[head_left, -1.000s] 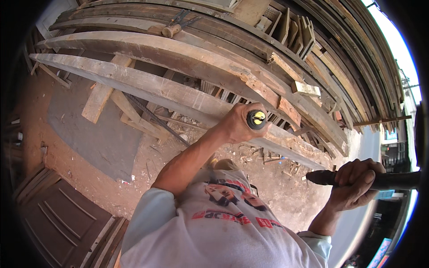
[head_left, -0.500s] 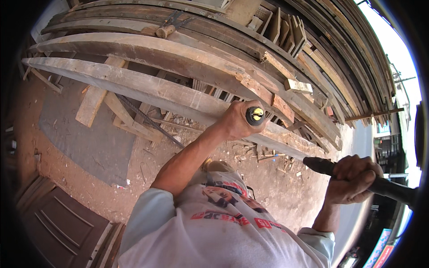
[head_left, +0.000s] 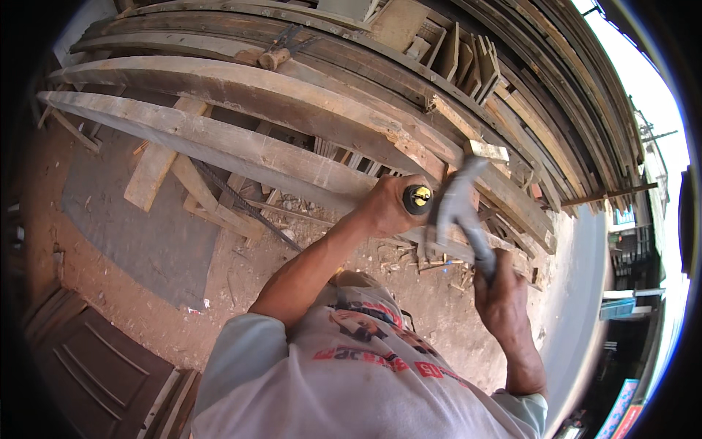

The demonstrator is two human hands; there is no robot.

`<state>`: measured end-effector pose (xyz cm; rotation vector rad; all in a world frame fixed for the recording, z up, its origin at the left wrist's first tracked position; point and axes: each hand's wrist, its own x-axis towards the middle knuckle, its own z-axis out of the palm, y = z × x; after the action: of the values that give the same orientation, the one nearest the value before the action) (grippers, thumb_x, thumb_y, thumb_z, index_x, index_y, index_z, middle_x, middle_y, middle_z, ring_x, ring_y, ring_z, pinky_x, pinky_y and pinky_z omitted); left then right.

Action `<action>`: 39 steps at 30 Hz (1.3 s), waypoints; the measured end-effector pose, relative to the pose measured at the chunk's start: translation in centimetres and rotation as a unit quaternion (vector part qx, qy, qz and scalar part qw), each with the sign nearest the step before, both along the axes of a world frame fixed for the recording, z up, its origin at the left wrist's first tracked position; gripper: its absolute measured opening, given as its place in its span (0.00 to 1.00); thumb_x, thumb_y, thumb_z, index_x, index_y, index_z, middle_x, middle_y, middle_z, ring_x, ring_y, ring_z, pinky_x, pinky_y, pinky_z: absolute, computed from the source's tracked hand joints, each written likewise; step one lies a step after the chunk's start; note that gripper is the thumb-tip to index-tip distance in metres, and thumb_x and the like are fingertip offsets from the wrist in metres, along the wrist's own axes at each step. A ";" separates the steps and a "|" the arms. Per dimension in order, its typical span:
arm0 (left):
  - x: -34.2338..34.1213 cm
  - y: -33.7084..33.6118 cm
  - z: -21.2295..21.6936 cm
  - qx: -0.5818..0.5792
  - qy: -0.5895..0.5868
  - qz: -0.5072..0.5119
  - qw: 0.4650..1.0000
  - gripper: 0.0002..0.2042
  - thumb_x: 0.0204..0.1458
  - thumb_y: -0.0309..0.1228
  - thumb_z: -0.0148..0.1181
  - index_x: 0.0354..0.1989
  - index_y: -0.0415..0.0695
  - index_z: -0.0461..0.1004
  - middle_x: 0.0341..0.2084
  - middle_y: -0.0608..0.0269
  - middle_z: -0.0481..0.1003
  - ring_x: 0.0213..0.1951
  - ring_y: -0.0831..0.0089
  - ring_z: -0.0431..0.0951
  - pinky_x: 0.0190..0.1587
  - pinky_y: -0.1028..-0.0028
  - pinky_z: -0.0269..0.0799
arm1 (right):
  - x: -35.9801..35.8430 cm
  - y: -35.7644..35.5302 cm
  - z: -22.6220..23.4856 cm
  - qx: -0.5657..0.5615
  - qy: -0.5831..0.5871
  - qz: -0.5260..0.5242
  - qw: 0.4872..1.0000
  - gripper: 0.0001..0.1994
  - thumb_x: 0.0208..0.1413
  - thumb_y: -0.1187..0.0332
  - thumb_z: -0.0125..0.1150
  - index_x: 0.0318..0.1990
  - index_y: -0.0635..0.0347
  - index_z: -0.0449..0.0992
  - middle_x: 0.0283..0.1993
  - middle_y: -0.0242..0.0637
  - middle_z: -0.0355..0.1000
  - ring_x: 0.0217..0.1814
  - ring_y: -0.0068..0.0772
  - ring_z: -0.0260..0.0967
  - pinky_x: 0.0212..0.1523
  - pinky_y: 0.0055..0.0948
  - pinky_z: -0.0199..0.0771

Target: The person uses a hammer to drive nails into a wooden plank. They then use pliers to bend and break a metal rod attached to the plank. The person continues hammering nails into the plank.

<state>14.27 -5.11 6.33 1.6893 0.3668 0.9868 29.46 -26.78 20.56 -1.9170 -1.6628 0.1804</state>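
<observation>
My left hand (head_left: pixel 387 208) is closed round an upright chisel (head_left: pixel 419 199). Only the black and yellow butt of its handle shows; the blade is hidden below the fist, over the nearest long timber beam (head_left: pixel 285 157). In my right hand (head_left: pixel 504 300) is a claw hammer (head_left: pixel 482 252), gripped by its dark handle. Its head is smeared by motion, just right of the chisel butt and apart from it. Behind the nearest beam lies a second curved beam (head_left: pixel 234 82), its right part rough and chipped.
A small wood block (head_left: pixel 486 151) sits on the timbers behind the hammer. Farther back lie a wooden cylinder (head_left: pixel 274 58) and stacked planks (head_left: pixel 556 88). Wood chips litter the ground (head_left: pixel 387 256). A brown panelled board (head_left: pixel 95 373) leans at lower left; a road (head_left: pixel 585 271) runs at right.
My right hand has swung the hammer from the far right, inward to the left, up beside the chisel butt. My left hand has barely moved on the chisel.
</observation>
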 end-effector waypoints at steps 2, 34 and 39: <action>-0.5 0.6 -0.2 0.053 -0.041 0.013 0.998 0.08 0.50 0.29 0.73 0.32 0.42 0.77 0.26 0.64 0.81 0.29 0.82 0.78 0.33 0.73 0.76 | -2.2 1.4 0.5 -0.133 -0.224 0.022 0.965 0.08 0.67 0.70 0.60 0.46 0.64 0.68 0.25 0.38 0.66 0.20 0.36 0.64 0.22 0.39 0.64; -1.8 0.4 0.9 -0.061 0.020 -0.061 0.996 0.12 0.49 0.31 0.74 0.38 0.45 0.78 0.33 0.67 0.79 0.37 0.79 0.78 0.42 0.72 0.75 | 0.7 3.1 0.0 -0.014 0.236 -0.128 0.963 0.14 0.70 0.58 0.60 0.48 0.61 0.70 0.26 0.25 0.65 0.25 0.16 0.61 0.25 0.23 0.62; -2.6 0.1 2.8 -0.054 -0.094 -0.068 0.992 0.25 0.51 0.45 0.72 0.50 0.40 0.76 0.43 0.58 0.79 0.46 0.71 0.79 0.51 0.68 0.75 | 4.2 4.3 -7.4 0.088 0.249 -0.150 0.953 0.13 0.71 0.59 0.59 0.47 0.61 0.71 0.26 0.26 0.66 0.25 0.17 0.61 0.25 0.22 0.61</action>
<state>11.70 -5.01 9.12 1.4895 0.1754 0.9983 33.70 -22.46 13.19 -1.7741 -1.0107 0.3490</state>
